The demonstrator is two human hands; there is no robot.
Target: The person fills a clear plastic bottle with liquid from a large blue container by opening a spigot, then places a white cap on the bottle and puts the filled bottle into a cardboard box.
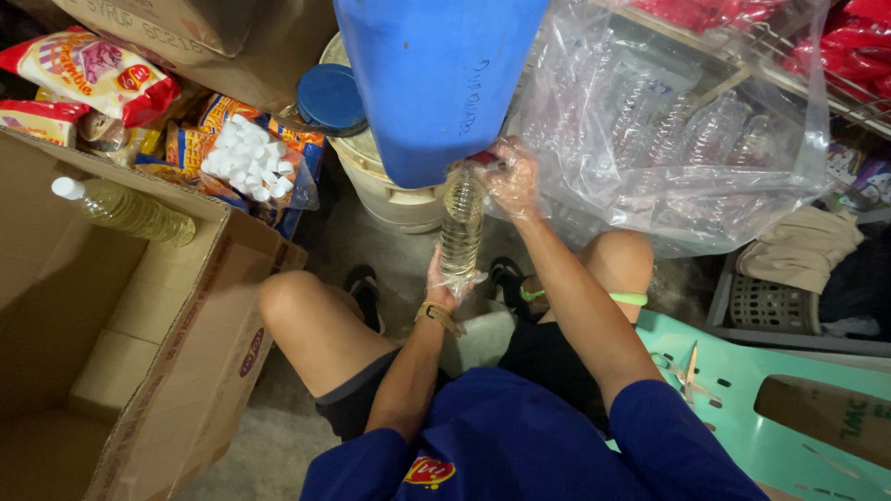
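A seated person's gloved left hand (444,286) closes its grip around the base of a clear plastic bottle (461,225) of pale liquid held upright beneath a blue drum (436,74), while the gloved right hand (512,176) clasps the bottle's neck at the drum's outlet, between the knees.

- One view only, from a camera worn on the person's head; it looks steeply down past the chest and knees to the floor
- It sits close; the forearms run up the middle, and the left hand (444,289) and right hand (513,178) lie near centre
- A cardboard box (200,353) fills the left edge; a green plastic stool (798,417) the lower right; no second view shares the scene
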